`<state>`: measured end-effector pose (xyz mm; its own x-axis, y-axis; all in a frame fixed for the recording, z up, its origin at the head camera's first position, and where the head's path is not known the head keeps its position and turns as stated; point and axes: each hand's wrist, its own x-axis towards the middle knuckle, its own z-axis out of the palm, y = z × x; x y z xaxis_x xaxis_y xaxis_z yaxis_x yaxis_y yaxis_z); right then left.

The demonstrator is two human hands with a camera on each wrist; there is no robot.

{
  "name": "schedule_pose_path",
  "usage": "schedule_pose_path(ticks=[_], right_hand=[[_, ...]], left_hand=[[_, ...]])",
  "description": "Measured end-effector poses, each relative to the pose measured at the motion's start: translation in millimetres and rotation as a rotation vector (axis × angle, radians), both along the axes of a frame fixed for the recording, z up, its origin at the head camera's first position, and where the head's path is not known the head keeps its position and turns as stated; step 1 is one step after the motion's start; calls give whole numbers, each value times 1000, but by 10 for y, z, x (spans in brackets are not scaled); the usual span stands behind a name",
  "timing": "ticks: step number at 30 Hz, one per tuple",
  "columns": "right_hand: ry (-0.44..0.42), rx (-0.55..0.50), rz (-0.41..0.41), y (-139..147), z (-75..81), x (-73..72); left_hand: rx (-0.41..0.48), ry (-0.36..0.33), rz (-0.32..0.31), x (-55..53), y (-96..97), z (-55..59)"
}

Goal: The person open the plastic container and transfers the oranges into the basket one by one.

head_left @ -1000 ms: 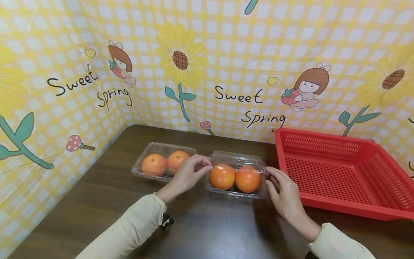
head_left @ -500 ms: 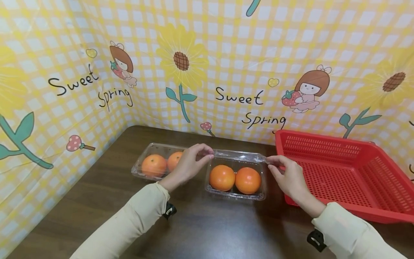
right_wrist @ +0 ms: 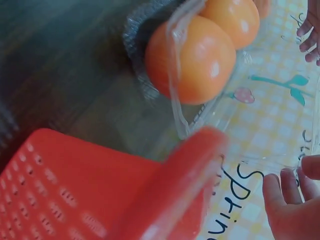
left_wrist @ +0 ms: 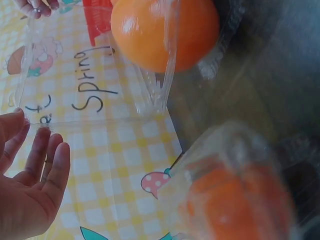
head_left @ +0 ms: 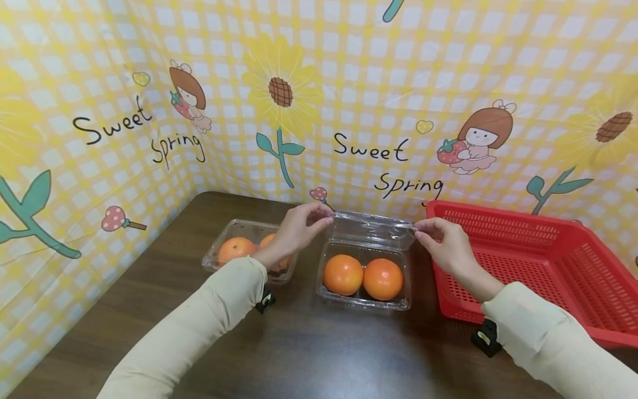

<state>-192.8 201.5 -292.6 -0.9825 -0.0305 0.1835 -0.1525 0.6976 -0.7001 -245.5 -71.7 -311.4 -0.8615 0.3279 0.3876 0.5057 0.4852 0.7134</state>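
A clear plastic clamshell box [head_left: 363, 302] stands on the table with two oranges [head_left: 344, 275] side by side in its base. Its hinged lid [head_left: 371, 231] is raised at the back, nearly upright. My left hand [head_left: 299, 230] pinches the lid's left front corner between thumb and fingers. At the opposite corner my right hand [head_left: 448, 244] pinches the same edge. Through the clear lid, the left wrist view shows the patterned cloth, with the left fingers [left_wrist: 39, 152] at the lid's edge. A second clamshell box [head_left: 214, 260] with two oranges sits to the left, partly hidden behind my left forearm.
A red perforated plastic basket [head_left: 446, 307] stands close on the right, beside and partly behind my right hand. The brown table [head_left: 319, 360] extends toward me. A yellow checked cloth [head_left: 369, 77] hangs as a wall behind and at the left.
Both hands have moved up and back, lifting the lid's front edge away from the oranges; the lid has swung from lying low over the box to nearly upright. The base has stayed put.
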Motion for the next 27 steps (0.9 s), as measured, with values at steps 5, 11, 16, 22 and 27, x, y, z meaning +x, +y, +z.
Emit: schedule_pose_path(ticks=[5,11,16,22,27], right_hand=[[-32,-15,3,5,68,-88],[-90,-43,-9,14,106,-202],[-106,-80,-14,14,105,-286],[-150,-150,-25,5,106,-377],[-201,-216,-39,11,102,-470]], left_hand=[[-26,-17,-1,-127,10,53],[-34,-61,15,-249,30,103],[-20,-133,44,-329,54,142],[49,-187,56,-428,66,130],[91,-224,59,-491,73,92]])
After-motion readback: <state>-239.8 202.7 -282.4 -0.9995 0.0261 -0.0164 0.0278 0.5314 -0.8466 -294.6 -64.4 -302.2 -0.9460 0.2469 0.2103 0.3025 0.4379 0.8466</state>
